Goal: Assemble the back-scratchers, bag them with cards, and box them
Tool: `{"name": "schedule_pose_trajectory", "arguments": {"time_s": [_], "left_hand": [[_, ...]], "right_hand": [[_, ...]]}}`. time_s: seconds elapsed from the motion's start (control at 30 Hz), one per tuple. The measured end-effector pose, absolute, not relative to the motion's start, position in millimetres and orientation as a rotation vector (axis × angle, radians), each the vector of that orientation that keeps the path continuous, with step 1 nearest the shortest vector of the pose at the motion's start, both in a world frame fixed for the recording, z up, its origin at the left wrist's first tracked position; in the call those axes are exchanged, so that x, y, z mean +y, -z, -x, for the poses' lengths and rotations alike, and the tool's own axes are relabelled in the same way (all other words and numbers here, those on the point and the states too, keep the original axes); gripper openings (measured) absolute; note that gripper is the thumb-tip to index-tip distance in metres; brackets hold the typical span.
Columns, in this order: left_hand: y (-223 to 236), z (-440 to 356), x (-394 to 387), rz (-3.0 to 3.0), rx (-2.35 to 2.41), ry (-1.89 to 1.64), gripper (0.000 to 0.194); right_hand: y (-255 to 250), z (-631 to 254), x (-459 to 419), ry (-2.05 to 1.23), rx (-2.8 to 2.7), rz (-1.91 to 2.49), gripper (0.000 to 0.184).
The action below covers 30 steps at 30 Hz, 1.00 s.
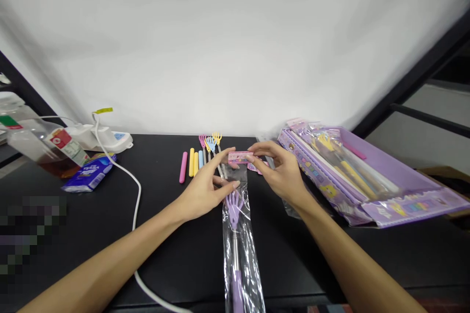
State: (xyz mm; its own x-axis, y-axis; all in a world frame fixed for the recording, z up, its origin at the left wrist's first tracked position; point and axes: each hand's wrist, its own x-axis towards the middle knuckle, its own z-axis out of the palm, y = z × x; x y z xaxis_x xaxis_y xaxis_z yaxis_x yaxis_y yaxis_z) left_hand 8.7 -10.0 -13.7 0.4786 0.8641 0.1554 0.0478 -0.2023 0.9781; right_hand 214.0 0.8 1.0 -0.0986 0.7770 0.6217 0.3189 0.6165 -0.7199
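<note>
A clear plastic bag (pixel 253 259) hangs down the middle of the view, with a purple back scratcher (pixel 234 211) inside, its hand-shaped head at the top. At the bag's upper end is a small pink printed card (pixel 240 157). My right hand (pixel 281 171) pinches the card's right end between thumb and fingers. My left hand (pixel 203 187) grips the bag's upper part, thumb across the plastic and index finger at the card's left end. Behind my left hand lie several loose back scratchers (pixel 211 144), with pink, yellow and blue heads and handles, partly hidden.
On the right, a purple display box (pixel 382 161) holds bagged back scratchers. On the left are a power strip (pixel 119 142), a bottle (pixel 47 144) and a blue tissue pack (pixel 90 172). A white cable (pixel 136 205) runs along the black table (pixel 161 259) towards its front edge.
</note>
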Motion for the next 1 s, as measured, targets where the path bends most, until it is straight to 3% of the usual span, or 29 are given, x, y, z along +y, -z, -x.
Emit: {"name": "schedule_pose_trajectory", "arguments": {"time_s": [0.37,0.67,1.0], "left_hand": [[18.6,-9.2,-9.4,-1.595,0.819,-0.862,0.080],[23.4,-8.9,-4.7,-1.520,0.812,-0.928,0.072],[19.0,-11.1,-5.6,-1.470,0.888,-0.948,0.074]], "right_hand": [[1.7,-207.9,6.8,-0.719,-1.616,0.998,0.013],[1.9,-202.4,8.0,-0.809,-1.581,1.033,0.023],[-1.7,-203.4,8.2,-0.758,-1.621,1.005,0.020]]}}
